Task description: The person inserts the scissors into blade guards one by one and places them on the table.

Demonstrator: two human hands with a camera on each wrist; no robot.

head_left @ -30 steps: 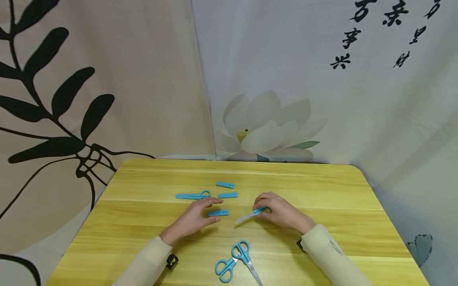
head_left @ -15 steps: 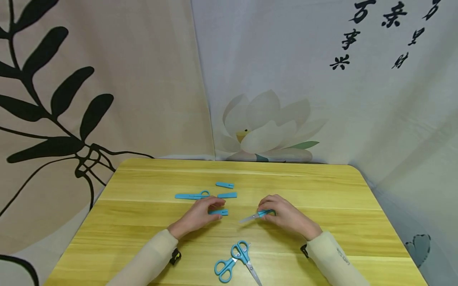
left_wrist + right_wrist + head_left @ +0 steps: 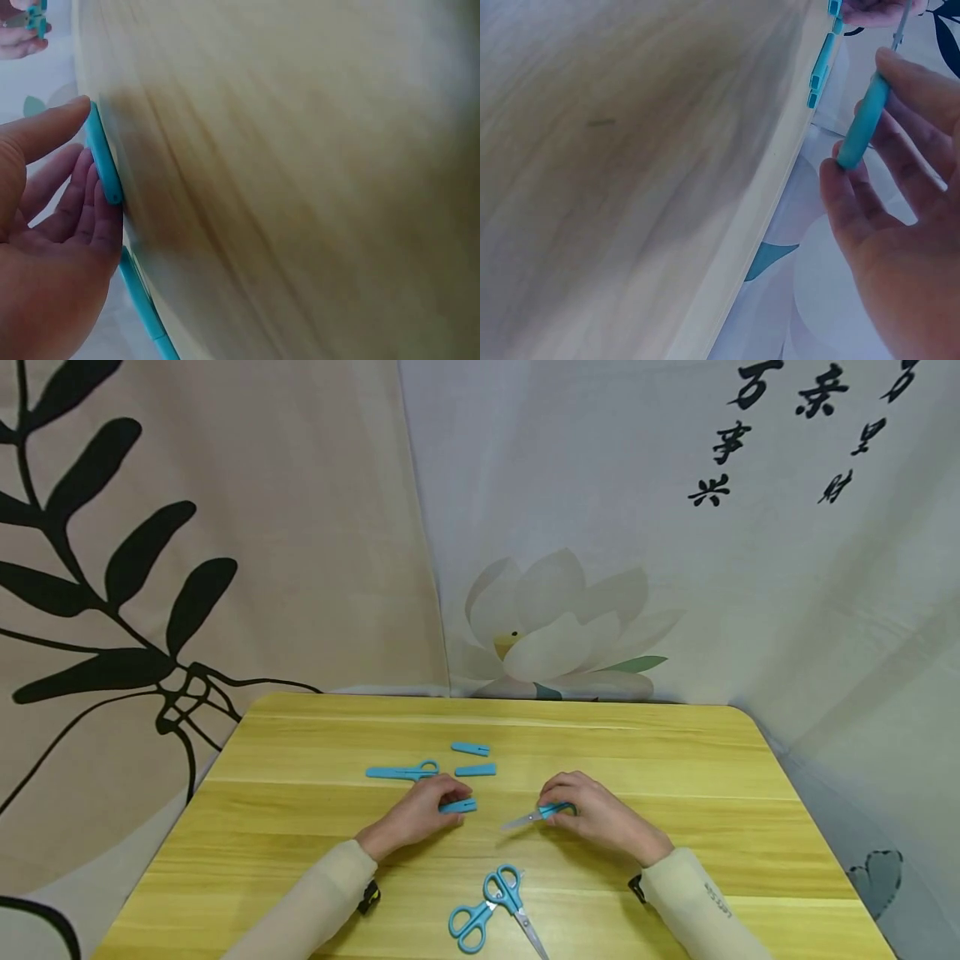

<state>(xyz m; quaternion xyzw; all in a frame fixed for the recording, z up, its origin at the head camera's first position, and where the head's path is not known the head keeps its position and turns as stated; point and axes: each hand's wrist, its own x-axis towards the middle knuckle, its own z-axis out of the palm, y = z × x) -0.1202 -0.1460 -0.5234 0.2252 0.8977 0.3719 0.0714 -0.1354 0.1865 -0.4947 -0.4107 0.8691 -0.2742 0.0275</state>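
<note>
My left hand (image 3: 408, 817) has its thumb and fingers about a small blue scissors cover (image 3: 462, 806), pinching it close over the table. In the left wrist view the thumb meets one end of this cover (image 3: 106, 157) and the fingertips lie along its side. To the right, my right hand (image 3: 600, 817) holds a pair of small scissors (image 3: 551, 811) by the blue handles, with the silver blades pointing left toward the cover. The right wrist view has the blue handle (image 3: 865, 124) between thumb and fingers.
Beyond my left hand lie sheathed blue scissors (image 3: 396, 772) and two more blue covers, one nearer (image 3: 476, 770) and one farther (image 3: 470, 749). Near the front, two blue-handled scissors (image 3: 504, 893) lie crossed on the wooden table (image 3: 675, 760). A printed curtain (image 3: 315, 527) hangs behind.
My left hand has moved slightly right and its thumb and fingers have come in on the cover. My right hand has shifted a little right with the scissors.
</note>
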